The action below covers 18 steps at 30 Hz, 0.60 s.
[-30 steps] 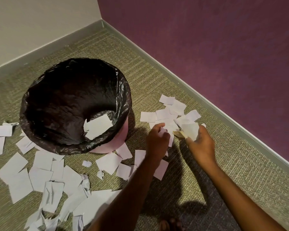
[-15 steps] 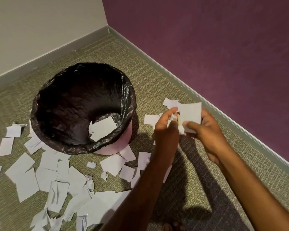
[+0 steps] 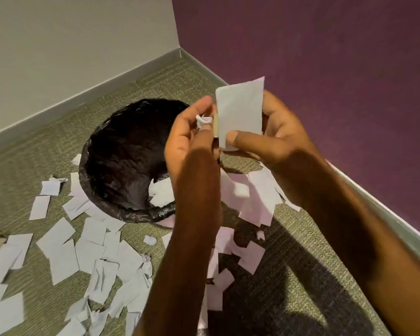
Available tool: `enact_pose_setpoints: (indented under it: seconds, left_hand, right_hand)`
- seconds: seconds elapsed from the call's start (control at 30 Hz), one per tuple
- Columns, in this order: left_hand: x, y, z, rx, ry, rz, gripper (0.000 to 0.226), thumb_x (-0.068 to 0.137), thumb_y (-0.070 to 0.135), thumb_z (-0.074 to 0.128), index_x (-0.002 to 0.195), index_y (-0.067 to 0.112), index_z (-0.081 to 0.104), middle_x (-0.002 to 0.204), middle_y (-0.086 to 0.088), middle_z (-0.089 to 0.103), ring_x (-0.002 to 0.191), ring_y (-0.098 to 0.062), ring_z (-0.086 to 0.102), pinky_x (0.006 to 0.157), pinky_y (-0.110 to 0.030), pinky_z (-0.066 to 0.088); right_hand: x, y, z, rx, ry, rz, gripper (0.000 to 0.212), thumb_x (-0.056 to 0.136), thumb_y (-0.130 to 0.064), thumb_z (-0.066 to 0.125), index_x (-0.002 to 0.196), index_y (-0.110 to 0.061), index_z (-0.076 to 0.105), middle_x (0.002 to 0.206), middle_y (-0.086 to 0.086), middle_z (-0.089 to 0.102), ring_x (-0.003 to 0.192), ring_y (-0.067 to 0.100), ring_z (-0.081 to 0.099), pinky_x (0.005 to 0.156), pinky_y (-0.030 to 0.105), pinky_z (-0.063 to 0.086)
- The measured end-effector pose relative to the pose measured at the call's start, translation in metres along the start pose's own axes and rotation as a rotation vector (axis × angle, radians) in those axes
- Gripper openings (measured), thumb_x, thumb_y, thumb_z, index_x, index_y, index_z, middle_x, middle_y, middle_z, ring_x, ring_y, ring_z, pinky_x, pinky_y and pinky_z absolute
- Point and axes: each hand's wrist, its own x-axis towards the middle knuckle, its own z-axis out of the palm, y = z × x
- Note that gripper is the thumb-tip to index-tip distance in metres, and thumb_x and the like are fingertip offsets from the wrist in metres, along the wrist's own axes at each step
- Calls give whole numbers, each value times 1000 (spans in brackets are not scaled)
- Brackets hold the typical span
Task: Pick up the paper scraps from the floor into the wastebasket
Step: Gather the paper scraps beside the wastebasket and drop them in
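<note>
Scraps on the floor far outnumber those in the wastebasket [image 3: 131,214], so we judge the job barely begun. Inside its black liner [image 3: 121,154] we see only a sheet or two [image 3: 161,191], lying low at the bin's 4 o'clock side.

Both hands are raised in front of us, above the bin's 3 o'clock edge. Our right hand [image 3: 277,134] pinches a flat scrap [image 3: 240,112] upright, thumb pressed on its near face and fingers behind it. Our left hand [image 3: 187,139], just beside it at 9 o'clock, has its fingers curled round a small crumpled scrap [image 3: 203,120]. Neither piece is over the opening's centre, and neither has been dropped yet.

What is left is plenty. A thick spread of loose scraps [image 3: 58,243] covers the carpet [image 3: 289,275] from the bin's 6 o'clock round to its 9 o'clock. A second cluster [image 3: 257,197] sits at the bin's 3 to 5 o'clock, partly hidden under our forearms, near the purple wall [image 3: 325,57]. We would expect many more trips like this one before the floor is done.
</note>
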Motion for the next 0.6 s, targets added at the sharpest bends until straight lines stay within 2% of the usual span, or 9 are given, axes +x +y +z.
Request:
enact_pose_setpoints:
  seconds: [0.1,0.17,0.23,0.33,0.4,0.47,0.53,0.6]
  left_hand:
    - [3,13,-23,-8,86,-7,36,104,-4,50,130,14,68,112,-10,80,104,-26,80,76,-33,64]
    - [10,19,-37,-11,161,-38,36,105,-2,49,127,17,70,109,-6,82,103,-23,80,77,-32,64]
    - [16,20,-52,11,208,-65,37,105,3,47,128,19,71,111,-4,82,104,-20,80,83,-34,65]
    - [22,16,-72,33,249,-110,31,106,14,48,126,15,72,117,0,81,114,-17,76,103,-41,58]
    - [27,12,-83,35,312,-154,22,106,27,55,108,18,74,107,9,79,110,-12,73,112,-44,51]
    - [31,9,-91,26,366,-176,20,104,36,60,101,24,76,102,11,77,103,-9,72,108,-44,53]
    - [30,9,-94,18,375,-198,18,105,38,60,111,28,74,108,14,76,97,-1,72,98,-38,54]
    - [27,10,-94,36,369,-210,18,108,34,57,120,31,70,116,14,76,102,3,71,91,-31,52]
  right_hand:
    - [9,1,31,3,-110,0,62,100,2,69,155,-16,47,135,13,68,121,30,71,102,46,63]
    - [15,3,48,4,-175,8,60,101,9,65,154,-12,47,132,14,69,117,30,72,97,39,64]
    - [23,6,61,-49,-173,32,64,100,8,68,156,-15,46,137,8,68,120,22,72,98,38,64]
    - [34,13,72,-131,-186,58,72,99,3,71,161,-20,42,151,5,59,137,16,63,112,44,57]
    - [37,17,75,-164,-179,68,71,99,-1,73,161,-23,45,155,5,55,145,16,55,120,45,50]
    - [38,20,77,-160,-160,77,66,99,-2,74,157,-24,49,152,3,56,144,16,55,121,45,49]
    - [37,23,78,-150,-140,82,62,100,-1,73,153,-23,53,149,2,58,141,15,58,119,47,50]
    - [36,25,76,-126,-119,83,57,100,1,71,150,-22,56,146,2,60,138,14,60,117,48,53]
